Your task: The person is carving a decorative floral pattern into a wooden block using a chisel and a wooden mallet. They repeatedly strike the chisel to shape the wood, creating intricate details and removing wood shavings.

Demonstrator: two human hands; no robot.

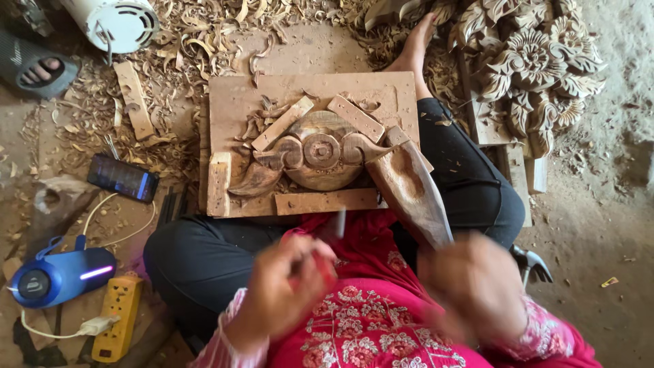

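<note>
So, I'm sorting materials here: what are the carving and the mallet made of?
Carving: bare, unfinished wood, judging by the matte brown grain and the shavings around it. Mallet, in the right hand: also raw wood, apparently, with a worn, dented face.

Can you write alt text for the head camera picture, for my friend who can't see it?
A person sits on the floor with a wooden board on their lap; a half-carved swirl ornament is held on it by wood strips. The blurred left hand grips a red-handled tool, the right hand a wooden mallet. Wood shavings lie around.
</note>
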